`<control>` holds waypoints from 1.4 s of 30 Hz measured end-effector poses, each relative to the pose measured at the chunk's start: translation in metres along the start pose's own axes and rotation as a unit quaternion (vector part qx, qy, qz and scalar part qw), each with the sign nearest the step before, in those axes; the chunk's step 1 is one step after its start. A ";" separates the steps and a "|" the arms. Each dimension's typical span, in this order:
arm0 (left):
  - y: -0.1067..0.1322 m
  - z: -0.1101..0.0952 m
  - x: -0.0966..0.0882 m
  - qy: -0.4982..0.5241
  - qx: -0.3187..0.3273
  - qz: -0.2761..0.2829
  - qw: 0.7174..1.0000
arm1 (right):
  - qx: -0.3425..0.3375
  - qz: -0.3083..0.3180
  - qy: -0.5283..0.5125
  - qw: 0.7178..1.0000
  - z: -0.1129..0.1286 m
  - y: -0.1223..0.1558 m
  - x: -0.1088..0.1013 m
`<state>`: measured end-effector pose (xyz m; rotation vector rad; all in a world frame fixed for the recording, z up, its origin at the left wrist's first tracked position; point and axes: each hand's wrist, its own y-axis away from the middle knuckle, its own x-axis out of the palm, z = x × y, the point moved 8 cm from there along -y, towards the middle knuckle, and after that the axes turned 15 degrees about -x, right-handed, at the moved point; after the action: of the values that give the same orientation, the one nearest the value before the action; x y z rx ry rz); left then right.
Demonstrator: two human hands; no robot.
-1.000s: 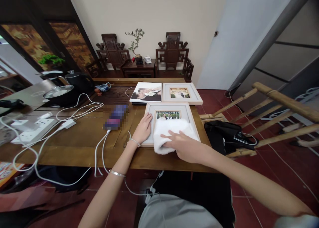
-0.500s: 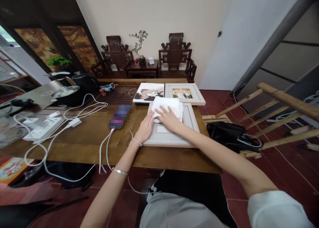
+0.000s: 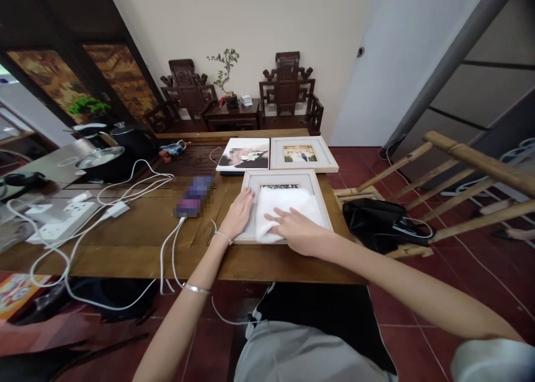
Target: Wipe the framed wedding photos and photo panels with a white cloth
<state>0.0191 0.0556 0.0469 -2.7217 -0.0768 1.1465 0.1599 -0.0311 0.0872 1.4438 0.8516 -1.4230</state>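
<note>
A light wood picture frame (image 3: pixel 321 188) with a pale mat lies flat near the table's front edge. A folded white cloth (image 3: pixel 307 206) covers most of its lower part; a strip of the dark picture shows above the cloth. My right hand (image 3: pixel 298 230) presses on the cloth from above, its fingers spread over it. On the frame's left side rests my left hand (image 3: pixel 239 212), fingers stretched out and lying flat. Behind this frame are a second frame (image 3: pixel 326 156) with a photo of two people and, to its left, a white-bordered photo panel (image 3: pixel 243 153).
A phone (image 3: pixel 193 197) on white charging cables lies left of my left hand. Farther left are a power strip (image 3: pixel 62 220), a lidded pot (image 3: pixel 100 162) and a black kettle (image 3: pixel 134 140). A bamboo chair (image 3: pixel 472 165) with a black bag (image 3: pixel 371 223) stands at the right.
My right hand has moved the white cloth down and to the right across the frame, uncovering its top edge. My left hand stays on the frame's left side. The view has shifted slightly.
</note>
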 end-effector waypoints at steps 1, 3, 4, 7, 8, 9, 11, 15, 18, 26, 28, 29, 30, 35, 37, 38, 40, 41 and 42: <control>0.000 0.000 0.001 -0.014 0.012 0.002 1.000 | 0.011 0.012 -0.001 1.000 0.000 0.010 0.000; -0.001 0.001 0.004 -0.036 0.035 0.005 0.999 | 0.043 0.028 0.000 0.999 -0.004 0.032 0.000; -0.001 0.002 0.005 -0.044 0.042 0.005 0.998 | 0.061 0.031 0.001 0.998 -0.008 0.043 -0.001; -0.001 0.003 0.006 -0.057 0.048 0.006 0.997 | 0.104 0.026 0.009 0.994 -0.021 0.072 -0.006; -0.001 0.003 0.006 -0.059 0.049 0.006 0.997 | 0.114 0.019 0.011 0.993 -0.027 0.078 -0.008; -0.001 0.003 0.007 -0.059 0.049 0.007 0.997 | 0.125 0.004 0.016 0.992 -0.034 0.082 -0.012; -0.001 0.002 0.007 -0.058 0.051 0.005 0.997 | 0.150 -0.047 0.046 0.986 -0.053 0.082 -0.025; -0.002 0.003 0.006 -0.057 0.051 0.002 0.997 | 0.173 -0.163 0.135 0.962 -0.090 0.042 -0.048; -0.001 0.003 0.005 -0.058 0.049 0.003 0.997 | 0.121 -0.164 0.158 0.966 -0.105 -0.018 -0.045; -0.001 0.002 0.005 -0.060 0.043 0.009 0.997 | 0.128 -0.094 0.148 0.976 -0.120 -0.074 -0.022; -0.001 0.003 0.005 -0.057 0.043 0.004 0.997 | 0.149 -0.088 0.153 0.973 -0.128 -0.055 -0.022; -0.001 0.003 0.005 -0.055 0.044 0.003 0.998 | 0.158 -0.085 0.155 0.972 -0.132 -0.044 -0.022; -0.002 0.003 0.005 -0.052 0.045 0.001 0.998 | 0.167 -0.080 0.156 0.970 -0.137 -0.032 -0.022; -0.002 0.004 0.005 -0.047 0.051 -0.005 0.998 | 0.191 -0.054 0.157 0.967 -0.152 0.025 -0.018; -0.003 0.004 0.005 -0.043 0.052 -0.007 0.998 | 0.180 -0.044 0.160 0.970 -0.145 0.042 -0.012; -0.003 0.005 0.004 -0.040 0.052 -0.007 0.998 | 0.169 -0.041 0.159 0.972 -0.138 0.049 -0.009; -0.004 0.005 0.004 -0.036 0.052 -0.007 0.998 | 0.146 -0.037 0.146 0.978 -0.118 0.064 -0.002; -0.004 0.006 0.004 -0.035 0.052 -0.007 0.998 | 0.134 -0.035 0.132 0.982 -0.106 0.071 0.002; -0.004 0.006 0.005 -0.035 0.053 -0.007 0.998 | 0.120 -0.032 0.112 0.986 -0.093 0.078 0.005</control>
<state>0.0183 0.0607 0.0404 -2.5856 -0.0444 1.2074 0.2659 0.0277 0.0850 1.7997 0.8941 -1.4690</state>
